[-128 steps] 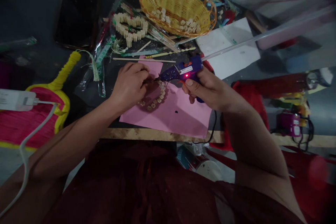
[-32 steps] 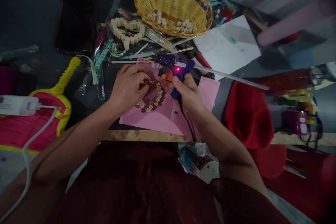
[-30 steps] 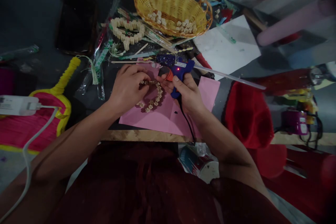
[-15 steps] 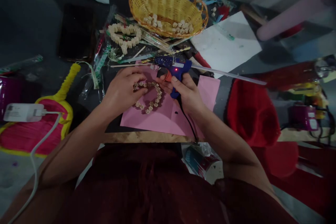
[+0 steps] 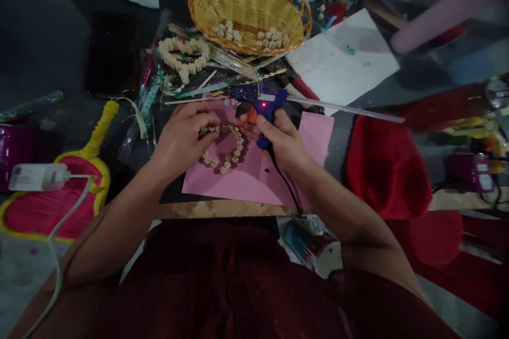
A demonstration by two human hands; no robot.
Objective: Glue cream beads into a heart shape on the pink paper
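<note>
My right hand (image 5: pixel 282 135) is wrapped round a blue hot glue gun (image 5: pixel 268 106) with a lit red light and an orange trigger. A long clear glue stick (image 5: pixel 345 109) sticks out of its back, and its nozzle points left. With fingers and thumb pinched, my left hand (image 5: pixel 186 132) grips the upper left of a curved ring of small beige pieces (image 5: pixel 238 143). The ring is over a pink sheet of paper (image 5: pixel 246 183); its lower part shows a gap. Fingers hide the exact spot of the pinch.
A yellow wicker basket (image 5: pixel 250 5) holds small beige pieces at the back. Left of it lies a heart-shaped beige frame (image 5: pixel 185 55) among sticks and wrappers. A pink heart-shaped fan (image 5: pixel 51 201), a white charger (image 5: pixel 37 177), a dark phone (image 5: pixel 111 53) and red fabric (image 5: pixel 385 169) flank the arms.
The camera view has shifted slightly. Both hands, the glue gun and the beige ring keep nearly the same places relative to each other.
</note>
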